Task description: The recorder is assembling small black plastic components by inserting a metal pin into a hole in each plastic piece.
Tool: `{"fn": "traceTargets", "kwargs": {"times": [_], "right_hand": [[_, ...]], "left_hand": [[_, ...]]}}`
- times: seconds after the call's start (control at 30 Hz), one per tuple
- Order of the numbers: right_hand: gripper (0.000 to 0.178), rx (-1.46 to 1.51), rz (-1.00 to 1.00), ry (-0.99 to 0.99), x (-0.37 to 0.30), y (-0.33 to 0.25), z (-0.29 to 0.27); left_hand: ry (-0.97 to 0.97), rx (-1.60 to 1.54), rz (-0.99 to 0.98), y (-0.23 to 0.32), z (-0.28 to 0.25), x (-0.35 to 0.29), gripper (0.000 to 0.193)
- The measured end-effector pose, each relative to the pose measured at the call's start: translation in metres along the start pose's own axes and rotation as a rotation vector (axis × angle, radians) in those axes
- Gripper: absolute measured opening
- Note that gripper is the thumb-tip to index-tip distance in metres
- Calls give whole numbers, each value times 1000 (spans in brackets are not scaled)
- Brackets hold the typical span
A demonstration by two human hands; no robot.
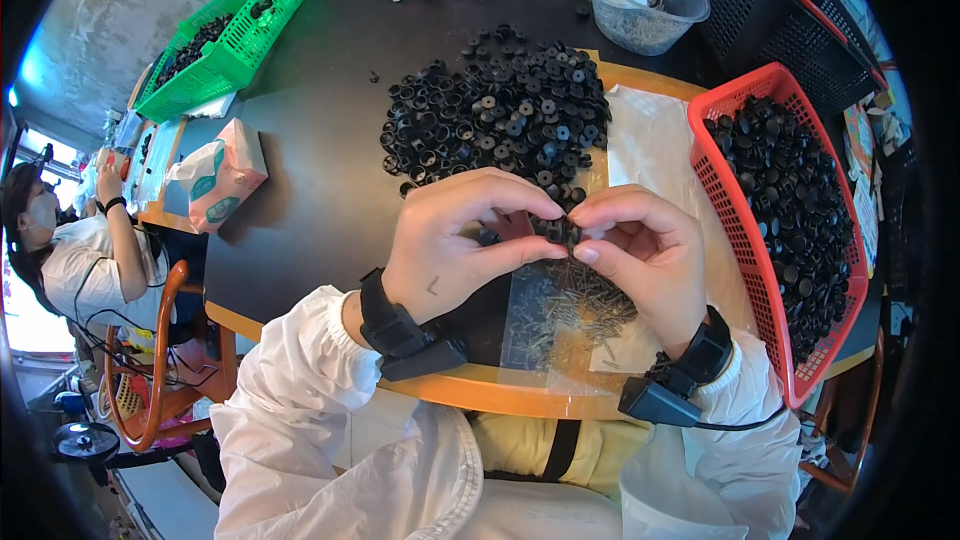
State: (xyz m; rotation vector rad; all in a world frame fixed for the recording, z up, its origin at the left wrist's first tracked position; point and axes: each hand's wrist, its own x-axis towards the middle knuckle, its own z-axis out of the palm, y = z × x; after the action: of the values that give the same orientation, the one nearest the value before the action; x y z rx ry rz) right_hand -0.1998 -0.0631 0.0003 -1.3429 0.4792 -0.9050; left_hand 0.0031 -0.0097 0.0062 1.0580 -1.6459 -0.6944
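Pinched! Left hand [445, 240] and right hand [655, 255] together grip small black parts [571, 234], thumb to forefinger, near scattered metal pins [590, 311]!

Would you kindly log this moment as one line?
left hand: pinching small black parts; right hand: likewise; beneath: thin metallic pieces; beyond: black pile; right: red basket

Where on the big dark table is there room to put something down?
The dark table is bare between the tissue box and the black parts pile, except one tiny piece toward the back. It's crowded further right: metal pins by the right hand, then the red basket.
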Motion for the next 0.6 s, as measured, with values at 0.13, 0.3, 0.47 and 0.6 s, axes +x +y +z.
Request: {"fn": "traceTargets", "kwargs": {"times": [0.13,0.3,0.47,0.6], "right_hand": [[24,-20,25,-22,-1,0,-4],[23,61,91,-19,4,-8,4],[27,-39,176,-242,0,-8,-8],[27,-51,109,-212,-3,-2,-10]], "left_hand": [[-2,27,32,1,1,0,30],[31,140,240,-1,1,4,34],[50,252,266,5,2,-1,34],[58,224,324,5,8,-1,30]]}}
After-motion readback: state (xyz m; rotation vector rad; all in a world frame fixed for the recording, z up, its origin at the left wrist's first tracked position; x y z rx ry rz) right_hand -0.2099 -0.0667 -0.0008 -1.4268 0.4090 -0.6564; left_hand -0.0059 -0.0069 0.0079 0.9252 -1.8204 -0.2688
